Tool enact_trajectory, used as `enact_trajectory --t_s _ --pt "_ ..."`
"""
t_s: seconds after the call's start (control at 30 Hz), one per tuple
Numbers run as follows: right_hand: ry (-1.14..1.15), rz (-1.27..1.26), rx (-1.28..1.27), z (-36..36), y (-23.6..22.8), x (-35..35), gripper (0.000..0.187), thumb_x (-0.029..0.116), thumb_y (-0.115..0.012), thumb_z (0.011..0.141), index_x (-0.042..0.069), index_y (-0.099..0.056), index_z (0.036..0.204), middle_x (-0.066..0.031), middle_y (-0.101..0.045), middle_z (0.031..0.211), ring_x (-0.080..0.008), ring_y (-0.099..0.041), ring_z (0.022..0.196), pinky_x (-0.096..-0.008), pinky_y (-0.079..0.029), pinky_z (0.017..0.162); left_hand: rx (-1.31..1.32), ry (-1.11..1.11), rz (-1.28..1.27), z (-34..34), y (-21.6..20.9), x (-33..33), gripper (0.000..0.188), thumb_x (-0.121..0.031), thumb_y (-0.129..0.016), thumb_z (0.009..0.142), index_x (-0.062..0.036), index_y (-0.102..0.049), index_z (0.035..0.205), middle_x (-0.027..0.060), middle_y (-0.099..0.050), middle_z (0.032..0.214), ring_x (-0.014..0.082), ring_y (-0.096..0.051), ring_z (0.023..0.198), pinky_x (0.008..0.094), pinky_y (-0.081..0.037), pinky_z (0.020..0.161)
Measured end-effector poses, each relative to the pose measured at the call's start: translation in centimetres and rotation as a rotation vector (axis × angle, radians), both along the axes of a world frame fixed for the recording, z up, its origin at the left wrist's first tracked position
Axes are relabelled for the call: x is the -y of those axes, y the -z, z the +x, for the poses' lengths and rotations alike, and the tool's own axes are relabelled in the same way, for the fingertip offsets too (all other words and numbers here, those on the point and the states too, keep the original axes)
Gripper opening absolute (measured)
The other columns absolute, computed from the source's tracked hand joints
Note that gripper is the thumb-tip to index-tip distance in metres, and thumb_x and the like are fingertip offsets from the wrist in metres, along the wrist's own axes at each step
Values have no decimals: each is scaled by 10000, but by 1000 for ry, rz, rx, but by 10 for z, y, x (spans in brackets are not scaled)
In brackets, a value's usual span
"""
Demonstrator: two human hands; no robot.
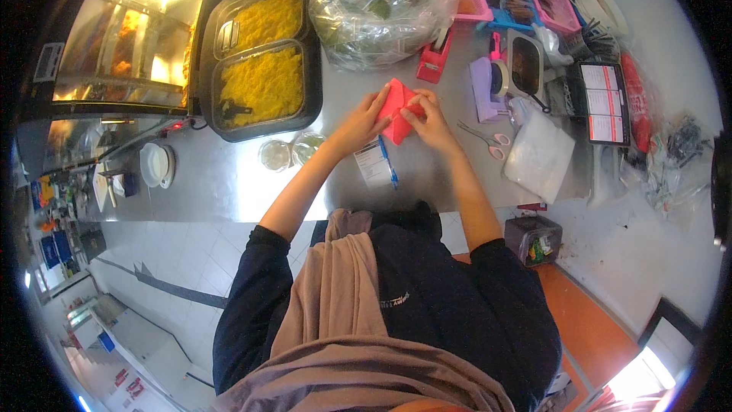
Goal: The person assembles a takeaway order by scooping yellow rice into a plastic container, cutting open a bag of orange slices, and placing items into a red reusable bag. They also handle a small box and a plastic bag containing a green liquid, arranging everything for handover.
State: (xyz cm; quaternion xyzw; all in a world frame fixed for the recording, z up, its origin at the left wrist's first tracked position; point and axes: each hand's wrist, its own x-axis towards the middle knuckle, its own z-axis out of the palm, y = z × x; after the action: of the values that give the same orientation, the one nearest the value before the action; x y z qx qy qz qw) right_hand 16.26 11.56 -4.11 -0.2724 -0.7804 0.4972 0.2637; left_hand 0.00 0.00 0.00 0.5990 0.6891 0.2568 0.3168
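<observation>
Over the steel counter (229, 183), my left hand (357, 126) and right hand (431, 123) both pinch a red packet (398, 111), scissors (484, 138) just right.

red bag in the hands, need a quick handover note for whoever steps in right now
Left hand: grips the left edge of the red bag, held just above the steel counter.
Right hand: pinches the bag's right side; both hands are on it.
Nearby: a clear packet with a blue strip lies on the counter just below the hands; scissors to the right; a red tape dispenser behind; a black tray of yellow rice to the left.
Done: bag is picked up and in hand.
Left: whether anything is inside the bag cannot be seen; the packet is untouched.
</observation>
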Motion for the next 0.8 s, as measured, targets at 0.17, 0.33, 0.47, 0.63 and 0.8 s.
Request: enact_trajectory --t_s 0.17,0.33,0.47,0.63,0.8 --pt "210 80 -61 -15 2 19 262 207 -665 784 18 -499 856 -194 -476 1102 -336 -462 1058 -400 -375 903 157 -63 117 5 11 4 627 -167 -485 895 -124 -159 1429 229 -363 1294 365 -468 1117 380 -430 900" --pt "273 147 -94 -19 -6 24 210 120 -641 789 11 -472 854 -174 -512 1070 -305 -483 1016 -384 -381 888 109 -51 147 9 12 5 631 -177 -486 892 -105 -155 1425 240 -309 1350 375 -415 1193 376 -385 972" --pt "307 221 -121 -23 3 25 243 153 -627 786 13 -456 886 -191 -480 1063 -347 -464 1013 -425 -361 896 60 -33 203 11 12 3 616 -184 -467 897 -118 -155 1425 239 -251 1395 393 -338 1255 395 -338 1019" --pt "462 255 -113 -34 6 29 222 121 -583 840 3 -432 953 -177 -486 1072 -323 -469 1012 -407 -369 885 7 -2 87 19 2 9 594 -226 -426 914 -130 -143 1428 232 -179 1428 409 -279 1279 411 -303 1040" --pt "444 246 -34 -42 4 20 245 136 -564 857 0 -418 999 -180 -498 1034 -335 -487 981 -418 -374 867 49 -50 147 25 19 13 582 -269 -364 948 -87 -92 1429 244 -102 1445 403 -200 1315 409 -228 1075"
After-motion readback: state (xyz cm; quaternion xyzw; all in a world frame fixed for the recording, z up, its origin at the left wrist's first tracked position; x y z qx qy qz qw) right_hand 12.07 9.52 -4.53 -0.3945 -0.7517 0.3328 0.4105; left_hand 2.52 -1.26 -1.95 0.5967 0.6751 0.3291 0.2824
